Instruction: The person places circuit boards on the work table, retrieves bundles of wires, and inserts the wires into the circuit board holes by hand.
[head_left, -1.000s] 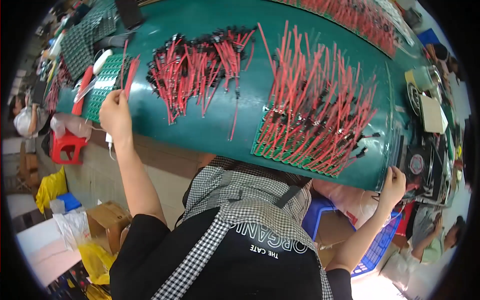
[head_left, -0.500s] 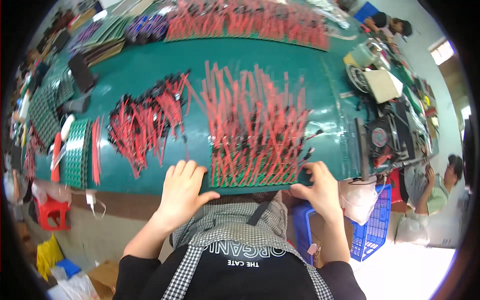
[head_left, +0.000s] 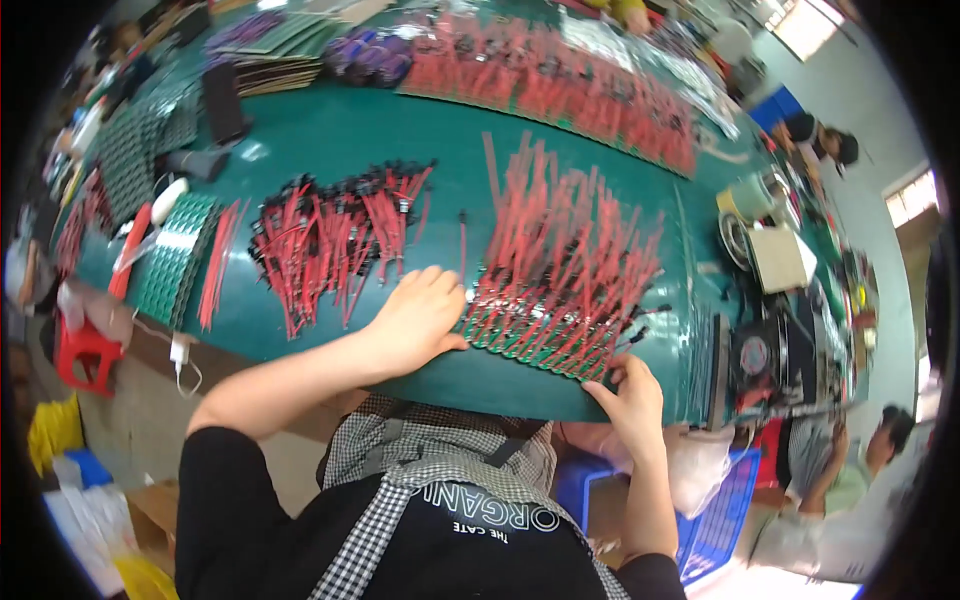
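My left hand (head_left: pixel 420 315) lies flat on the green table mat (head_left: pixel 320 140), its fingers against the left end of a green circuit board panel (head_left: pixel 530 345) that carries several upright red wires (head_left: pixel 570 250). My right hand (head_left: pixel 628 398) pinches the near right corner of that panel at the table's front edge. A loose pile of red wires with black ends (head_left: pixel 330 235) lies just left of my left hand.
A second green panel (head_left: pixel 175 260) and a few loose red wires lie at the far left. A long row of wired panels (head_left: pixel 560 85) runs along the far side. A small fan (head_left: pixel 760 355) and a tape reel stand at the right. People sit at the right.
My left hand came from the far-left panel to the wired panel in front of me. My right hand moved from the table's right edge to the panel's near corner.
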